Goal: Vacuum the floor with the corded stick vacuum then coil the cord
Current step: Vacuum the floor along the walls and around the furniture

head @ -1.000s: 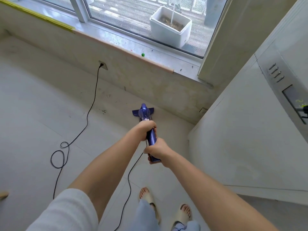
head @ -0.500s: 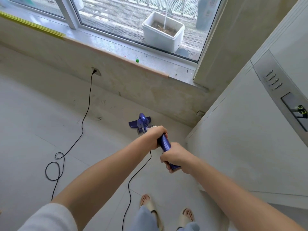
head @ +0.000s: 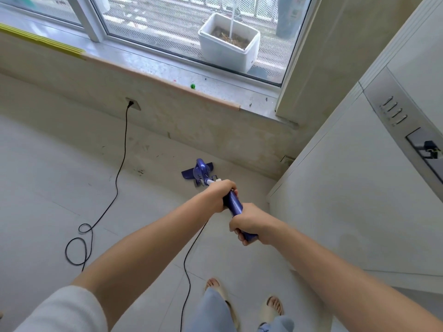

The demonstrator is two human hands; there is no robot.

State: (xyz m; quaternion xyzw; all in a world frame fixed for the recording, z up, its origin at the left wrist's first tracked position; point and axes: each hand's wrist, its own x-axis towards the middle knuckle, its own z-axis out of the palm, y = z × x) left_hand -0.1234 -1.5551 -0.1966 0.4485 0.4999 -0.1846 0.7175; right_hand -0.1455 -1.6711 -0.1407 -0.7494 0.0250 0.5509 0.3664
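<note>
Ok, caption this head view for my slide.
Both hands grip the purple stick vacuum, its cord plugged in below the window.

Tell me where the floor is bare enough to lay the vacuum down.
Bare tile lies between the cord loops and the vacuum head. Crowded near the cabinet, where the left hand and right hand grip the handle.

— What colour is the vacuum (head: 201,172) I hold?
— Deep blue-purple, on a pale grey floor (head: 48,192); its cord (head: 119,173) is black.
— And my sleeve (head: 64,310)?
— White. The window screen (head: 167,22) shows honeycomb mesh.
</note>
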